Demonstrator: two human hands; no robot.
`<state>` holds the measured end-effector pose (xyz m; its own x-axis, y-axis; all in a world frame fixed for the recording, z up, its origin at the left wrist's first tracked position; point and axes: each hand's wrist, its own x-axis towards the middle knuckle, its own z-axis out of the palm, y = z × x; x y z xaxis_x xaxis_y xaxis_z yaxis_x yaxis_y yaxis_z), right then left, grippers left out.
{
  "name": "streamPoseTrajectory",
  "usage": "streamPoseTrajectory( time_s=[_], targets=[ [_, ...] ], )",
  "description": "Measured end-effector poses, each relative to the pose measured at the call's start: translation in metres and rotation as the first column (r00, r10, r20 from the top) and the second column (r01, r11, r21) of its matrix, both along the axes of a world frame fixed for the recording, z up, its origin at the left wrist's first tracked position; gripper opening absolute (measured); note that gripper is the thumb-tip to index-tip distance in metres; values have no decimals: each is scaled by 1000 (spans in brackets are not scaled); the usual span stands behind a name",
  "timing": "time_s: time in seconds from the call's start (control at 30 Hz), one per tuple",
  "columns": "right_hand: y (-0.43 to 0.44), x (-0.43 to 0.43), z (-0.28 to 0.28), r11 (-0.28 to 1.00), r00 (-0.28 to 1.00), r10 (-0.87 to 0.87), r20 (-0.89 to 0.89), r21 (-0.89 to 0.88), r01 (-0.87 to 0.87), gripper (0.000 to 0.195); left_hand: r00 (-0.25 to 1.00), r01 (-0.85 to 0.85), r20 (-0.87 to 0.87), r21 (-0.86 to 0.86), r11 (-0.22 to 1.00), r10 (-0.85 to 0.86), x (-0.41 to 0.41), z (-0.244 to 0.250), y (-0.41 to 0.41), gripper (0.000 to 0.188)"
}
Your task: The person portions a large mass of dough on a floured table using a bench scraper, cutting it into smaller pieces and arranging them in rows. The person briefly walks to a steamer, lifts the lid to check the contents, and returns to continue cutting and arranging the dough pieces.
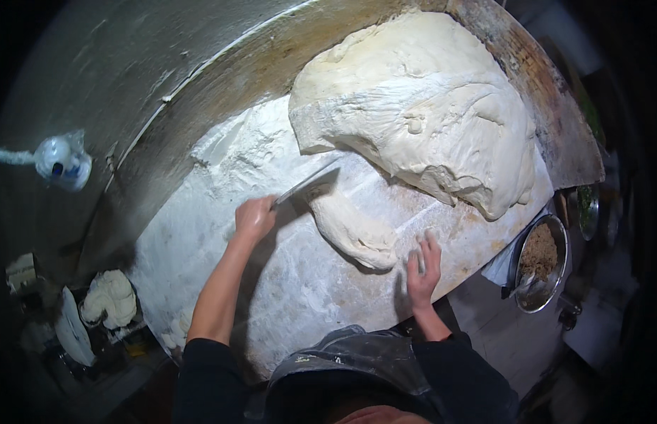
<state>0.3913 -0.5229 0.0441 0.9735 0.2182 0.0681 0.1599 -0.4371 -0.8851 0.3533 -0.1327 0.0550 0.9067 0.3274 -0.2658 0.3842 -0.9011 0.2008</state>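
My left hand (255,218) is closed around the handle of a knife (307,182), whose thin blade points up and right over the floured board. Beneath and right of the blade lies a curved, elongated piece of dough (354,229). My right hand (424,269) hovers near that piece's right end, fingers apart and holding nothing. A very large mass of dough (413,106) rests on the far right part of the board, separate from the smaller piece. Loose white flour (249,140) is heaped to the left of the large mass.
The floured work board (302,302) is bordered by a raised wooden edge (551,95) at right and a wall behind. A metal bowl of brown filling (540,254) stands off the right side. More dough (110,299) sits at lower left. A plastic-wrapped object (63,161) is at far left.
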Motion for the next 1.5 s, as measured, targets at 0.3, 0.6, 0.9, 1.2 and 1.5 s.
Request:
streamPoseTrajectory(
  time_s=[0.3,0.6,0.9,1.2,1.5],
  targets=[
    [139,43,-54,656,792,609,31,-582,-481,68,287,-681,-309,-732,-34,907,-258,-28,-87,20],
    [44,-104,-31,492,483,869,110,-302,-817,56,-24,-504,-311,-817,-280,950,-345,-95,-158,31],
    [105,-81,-39,309,323,938,124,-722,-619,76,340,-521,146,-793,315,929,-352,-74,-175,45],
    [98,-121,-27,592,569,804,-170,307,-745,60,716,-178,-207,-978,-112,667,-370,-45,-179,74],
    [169,-255,107,323,376,924,66,388,-863,38,267,567,-135,-779,-269,954,-424,69,-86,56]
  ],
)
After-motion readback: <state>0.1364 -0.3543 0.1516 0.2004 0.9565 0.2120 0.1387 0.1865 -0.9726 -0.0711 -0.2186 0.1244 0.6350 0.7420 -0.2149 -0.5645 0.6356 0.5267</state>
